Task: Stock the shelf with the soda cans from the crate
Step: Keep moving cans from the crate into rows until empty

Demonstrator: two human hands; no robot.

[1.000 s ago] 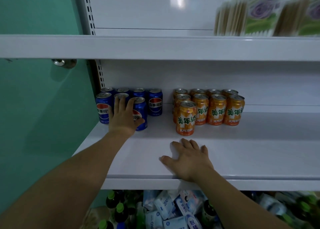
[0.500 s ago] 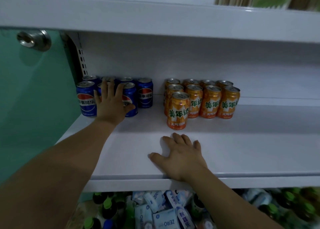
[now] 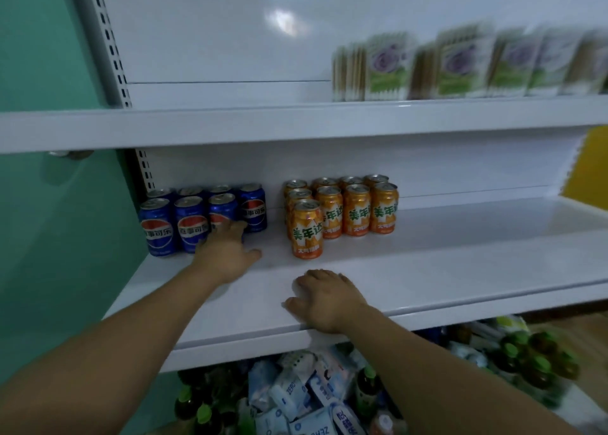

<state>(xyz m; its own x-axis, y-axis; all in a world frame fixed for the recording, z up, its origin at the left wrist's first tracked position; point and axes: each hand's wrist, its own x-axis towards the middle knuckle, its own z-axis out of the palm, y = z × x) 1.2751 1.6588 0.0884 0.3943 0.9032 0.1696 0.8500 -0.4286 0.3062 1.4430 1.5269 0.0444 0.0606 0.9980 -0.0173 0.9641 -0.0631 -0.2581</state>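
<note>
The light is dim and bluish. A soft glare patch sits high on the back panel. Motion blur smears the packs at upper right and the goods at the bottom. The shelf edges bow from wide-angle distortion; the cans are fairly sharp.

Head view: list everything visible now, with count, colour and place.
Middle shelf: one, white, centre.
Blue soda cans: seven visible, blue, that shelf's left end.
Orange soda cans: nine visible, orange, same shelf, right of the blue ones.
Flower-print packs: blurred, uncountable, green and purple, upper shelf, right.
Bottles: several, green caps, below the shelf.
Packets: several, white and blue, below the shelf.
Wall: one, green, left.
Left hand: fingers touching a front blue can.
Right hand: resting on the shelf's front.
</note>
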